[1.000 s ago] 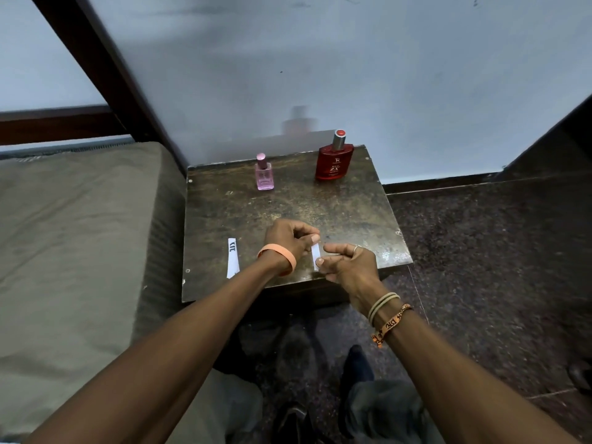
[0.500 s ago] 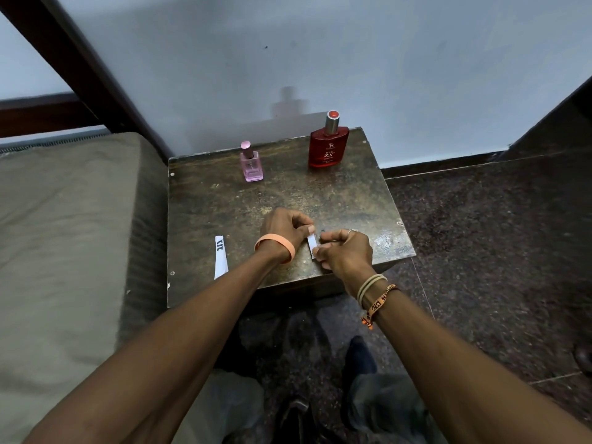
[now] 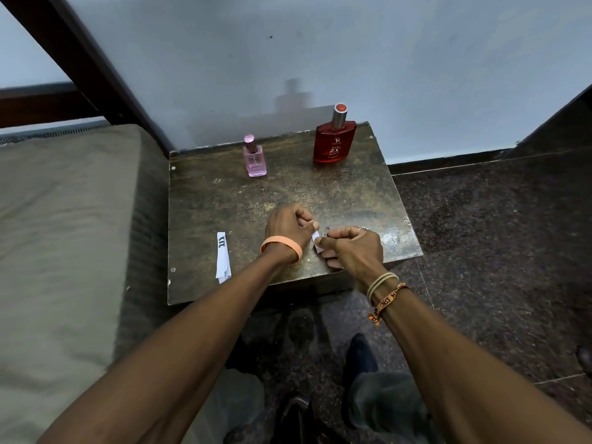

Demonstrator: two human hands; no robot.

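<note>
**Entry: paper strip, worked between two hands at a low table**

Item. One small white strip (image 3: 317, 245), held just above the near part of the table (image 3: 336, 193), between the two hands. Only a short white piece showed; the rest lay hidden behind the fingers.

Left hand (image 3: 290, 224). Fingers curled, thumb and forefinger pinching the strip's upper end. Orange band on the wrist.

Right hand (image 3: 352, 248). Closed into a loose fist, thumb and forefinger pinching the strip's lower end, nearly touching the left hand.

Progress. Judged as early to middle: the strip was gripped at both ends and being folded or creased, though which could not be told. A second strip (image 3: 222, 257), printed and lying flat near the table's left edge, was well apart from the hands and looked finished or waiting. The pink bottle (image 3: 255, 158) and the red bottle (image 3: 334, 139) stood upright at the far edge, untouched, so any work with them appeared to remain.

Change from a second earlier. The right hand's fingers, then more stretched out, had curled in. The hands had drawn closer together and less of the strip showed. The second strip and both bottles kept their places.

Also present. Mattress (image 3: 64, 219) beside the table's left side.
</note>
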